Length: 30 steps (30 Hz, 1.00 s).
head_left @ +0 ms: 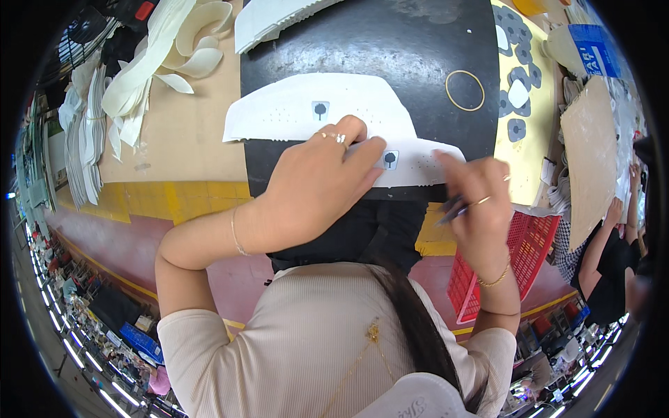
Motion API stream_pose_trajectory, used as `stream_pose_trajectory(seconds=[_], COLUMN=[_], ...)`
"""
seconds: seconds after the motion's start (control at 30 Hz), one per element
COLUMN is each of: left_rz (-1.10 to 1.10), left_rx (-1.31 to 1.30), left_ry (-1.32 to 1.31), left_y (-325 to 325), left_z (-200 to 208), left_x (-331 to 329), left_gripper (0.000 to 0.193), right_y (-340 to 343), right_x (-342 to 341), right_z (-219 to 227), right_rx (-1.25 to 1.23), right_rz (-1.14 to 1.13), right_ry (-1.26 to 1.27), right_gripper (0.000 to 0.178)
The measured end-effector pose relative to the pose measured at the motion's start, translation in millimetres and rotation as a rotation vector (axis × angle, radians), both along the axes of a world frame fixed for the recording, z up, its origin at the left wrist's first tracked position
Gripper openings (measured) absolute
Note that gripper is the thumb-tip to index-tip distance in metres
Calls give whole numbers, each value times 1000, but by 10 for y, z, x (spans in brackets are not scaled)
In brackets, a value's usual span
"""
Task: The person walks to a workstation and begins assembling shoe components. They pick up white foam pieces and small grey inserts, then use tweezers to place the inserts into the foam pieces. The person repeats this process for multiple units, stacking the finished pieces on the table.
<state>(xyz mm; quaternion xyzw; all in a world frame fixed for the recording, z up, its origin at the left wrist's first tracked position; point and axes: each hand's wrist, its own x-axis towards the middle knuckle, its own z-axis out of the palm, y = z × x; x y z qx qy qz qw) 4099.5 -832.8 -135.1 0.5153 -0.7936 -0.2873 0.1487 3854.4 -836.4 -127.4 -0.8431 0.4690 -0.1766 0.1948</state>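
- On the black rectangular work mat, lying flat: a white curved cut-out sheet piece with small perforations and a tree-shaped mark, overlapping a second white curved piece nearer the mat's front edge.
- Left hand pressing down on both white pieces at the mat's front edge, fingers spread and flat, not clenched; rings showing on one finger.
- Right hand hovering at the mat's front right corner, curled around a thin dark pen-like tool; blurred, so exact grasp hard to tell.
- Resting on the mat toward its right side: a thin tan rubber band ring.
- Left of the mat, piling up: cream curved strips.
- Right of the mat, standing below the table edge: a red plastic basket.
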Motion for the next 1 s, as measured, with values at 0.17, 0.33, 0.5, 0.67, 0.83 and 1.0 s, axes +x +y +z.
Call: stream_pose_trajectory(seconds=[0.17, 0.33, 0.5, 0.67, 0.83, 1.0], left_rz=[-7, -96, -166, -209, -170, -122], left_rx=[-401, -489, -455, -473, -478, -477], left_ry=[-86, -134, -186, -205, -153, -158], left_y=[209, 326, 378, 334, 340, 392], left_z=[-122, -281, -308, -292, -366, -385], left_x=[-4, 39, 30, 62, 93, 40], left_gripper=[32, 35, 48, 47, 50, 50], right_y=[192, 188, 203, 174, 131, 129], right_x=[124, 166, 370, 446, 280, 330], right_z=[-219, -247, -124, -126, -126, -89], right_rx=[-119, -197, -288, -242, 55, 84], right_rz=[117, 154, 179, 146, 64, 58], right_ry=[69, 149, 310, 242, -42, -9], right_gripper=[52, 49, 35, 37, 61, 60])
